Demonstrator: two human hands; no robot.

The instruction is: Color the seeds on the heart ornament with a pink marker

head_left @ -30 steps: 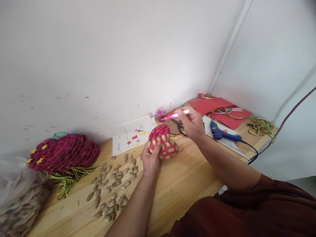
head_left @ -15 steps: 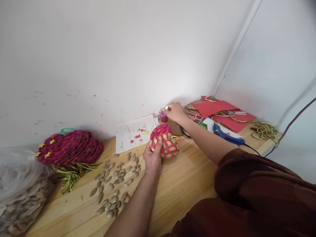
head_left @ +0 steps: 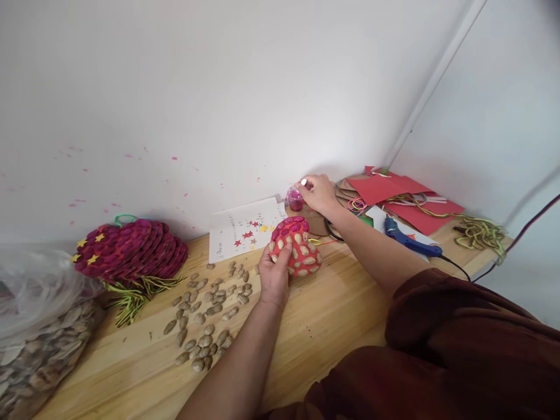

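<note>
My left hand (head_left: 275, 274) grips a red craft piece (head_left: 301, 252) covered with glued-on peanuts. The peanuts at its top are painted magenta, and the lower ones keep their bare tan shells. At the wall, my right hand (head_left: 319, 193) is closed on what looks like a paintbrush (head_left: 303, 182). Only its white end shows clearly above the fingers. The hand is over a small clear cup of magenta paint (head_left: 295, 201), and the brush's tip cannot be made out. Loose peanuts (head_left: 217, 299) lie scattered on the wooden table (head_left: 332, 315), left of the held piece.
Finished-looking magenta peanut pieces (head_left: 135, 248) with yellow stars and a green fringe lie stacked at left, beside a plastic bag of peanuts (head_left: 48, 344). A white sheet with star stickers (head_left: 231, 227) leans near the wall. At right are a blue glue gun (head_left: 411, 242), red paper (head_left: 385, 189) and yarn (head_left: 476, 233).
The view has shifted slightly, so everything sits a little further right. My right hand stays at the paint cup, and my left hand keeps hold of the peanut-covered piece.
</note>
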